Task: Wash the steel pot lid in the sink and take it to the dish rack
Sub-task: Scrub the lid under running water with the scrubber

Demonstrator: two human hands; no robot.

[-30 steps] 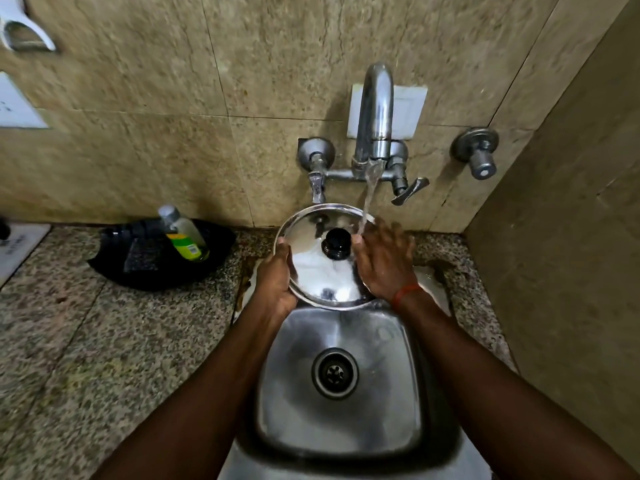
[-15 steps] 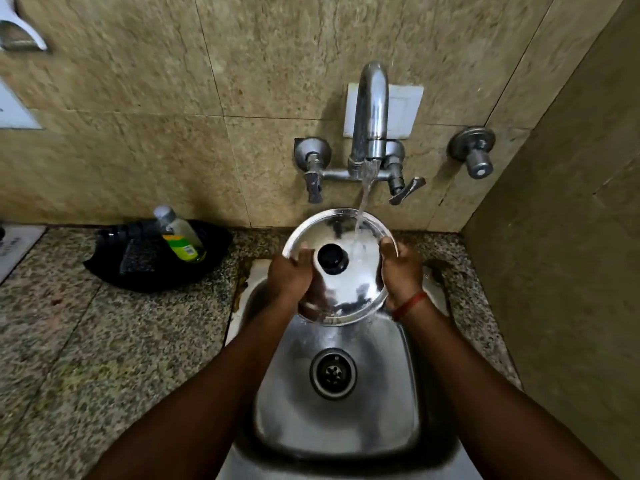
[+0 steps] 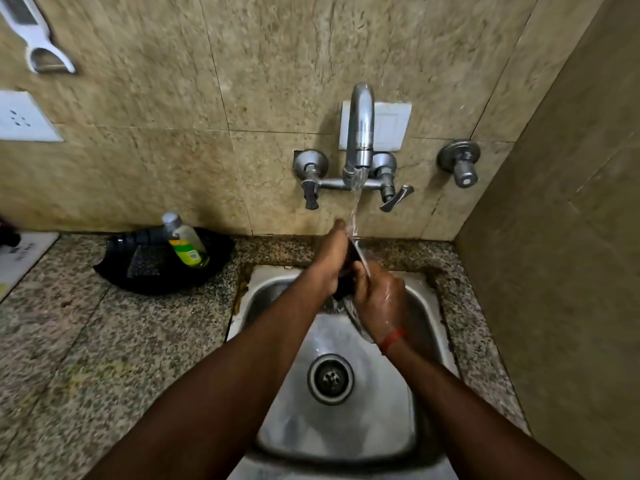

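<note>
The steel pot lid (image 3: pixel 362 259) stands on edge between my hands over the steel sink (image 3: pixel 426 306), so only its thin rim shows. Water runs from the tap (image 3: pixel 360 133) onto the lid's top edge. My left hand (image 3: pixel 332 258) lies flat against the lid's left face, where the black knob is mostly hidden. My right hand (image 3: pixel 381 299) grips the lid's lower right side and is wet. The dish rack is out of view.
A black dish (image 3: pixel 114 271) with a scrub pad and a soap bottle (image 3: pixel 185 242) sits on the granite counter (image 3: pixel 104 341) left of the sink. A side wall (image 3: pixel 554 271) stands close on the right. The sink drain (image 3: pixel 330 378) is uncovered.
The lid has turned from facing me to edge-on under the stream. My left hand moved from its rim to its left face, and my right hand dropped lower.
</note>
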